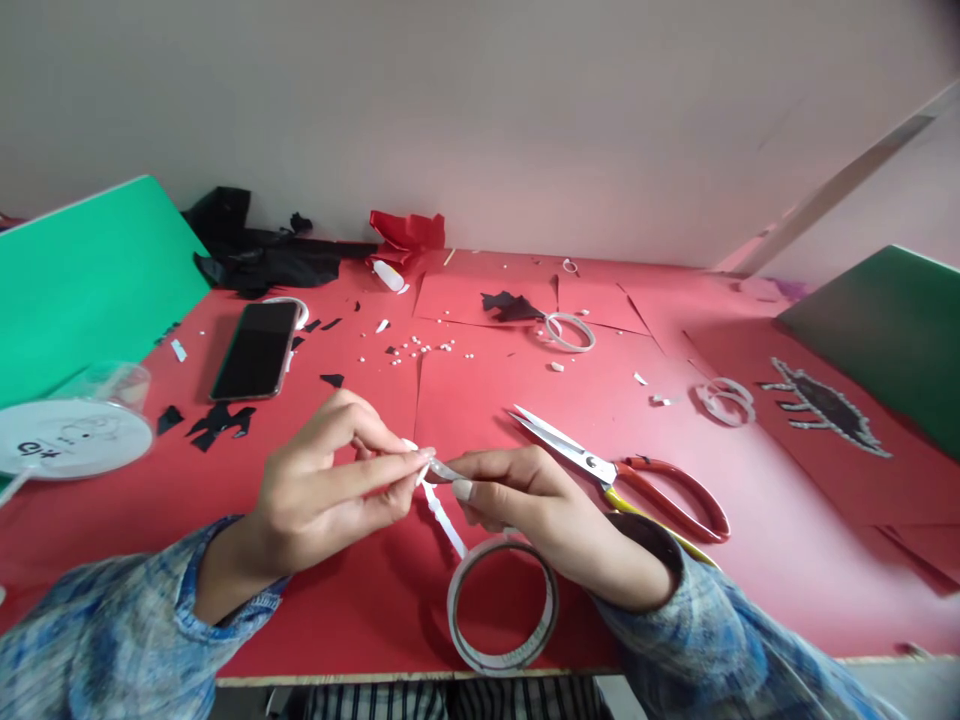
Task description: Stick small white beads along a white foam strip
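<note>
On the red paper-covered table, the white double-sided tape roll hangs beneath the right hand. The left hand and right hand both pinch the narrow white tape strip, which runs diagonally down to the roll.

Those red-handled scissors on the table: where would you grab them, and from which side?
Take the scissors by the red handle loops, coming from the right. They lie flat on the red table with the open blades pointing left toward the right hand, so the handle end is the safe, free end.
</note>
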Motion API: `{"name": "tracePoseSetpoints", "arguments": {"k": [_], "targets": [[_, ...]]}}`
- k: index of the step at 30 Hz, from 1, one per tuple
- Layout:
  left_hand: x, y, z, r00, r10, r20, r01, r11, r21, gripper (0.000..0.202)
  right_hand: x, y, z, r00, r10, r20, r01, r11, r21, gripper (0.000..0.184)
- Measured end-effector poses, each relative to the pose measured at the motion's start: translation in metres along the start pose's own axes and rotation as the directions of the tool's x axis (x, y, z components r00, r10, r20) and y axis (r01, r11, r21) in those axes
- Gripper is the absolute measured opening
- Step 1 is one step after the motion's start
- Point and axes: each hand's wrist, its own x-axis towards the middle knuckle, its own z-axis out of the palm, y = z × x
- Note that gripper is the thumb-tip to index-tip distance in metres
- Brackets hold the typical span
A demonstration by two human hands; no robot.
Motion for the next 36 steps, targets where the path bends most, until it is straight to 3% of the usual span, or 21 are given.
{"name": "tracePoseSetpoints", "arguments": {"k": [3,11,22,32,36], "targets": [[-0.0008,0.0021,-0.0017,0.995,0.06,0.078,-0.068,0.993,0.098,0.028,0.001,-0.0024,0.0018,1.0,-0.018,-0.008,0.017,0.996,-0.085,0.022],[-0.0019,-0.0018,-0.0027,0.985,0.034,0.169,-0.028,0.999,-0.039,0.03,-0.0005,0.0055,0.0018,0.996,-0.084,-0.016,0.076,0.956,-0.285,0.025],[0.0007,-0.0063,-0.0049,0.944,0.08,0.321,-0.084,0.996,-0.002,0.022,-0.0025,0.0063,0.0046,0.967,-0.249,0.052,0.239,0.816,-0.527,0.025],[0.0048,-0.0052,-0.0069,0.932,0.095,0.35,-0.102,0.995,0.001,0.02,-0.0014,0.0069,0.0066,0.947,-0.297,0.119,0.306,0.732,-0.609,0.021],[0.0021,-0.0074,-0.0059,0.942,0.057,0.331,-0.059,0.998,-0.003,0.019,-0.0029,0.0063,0.007,0.956,-0.277,0.096,0.28,0.761,-0.585,0.022]]}}
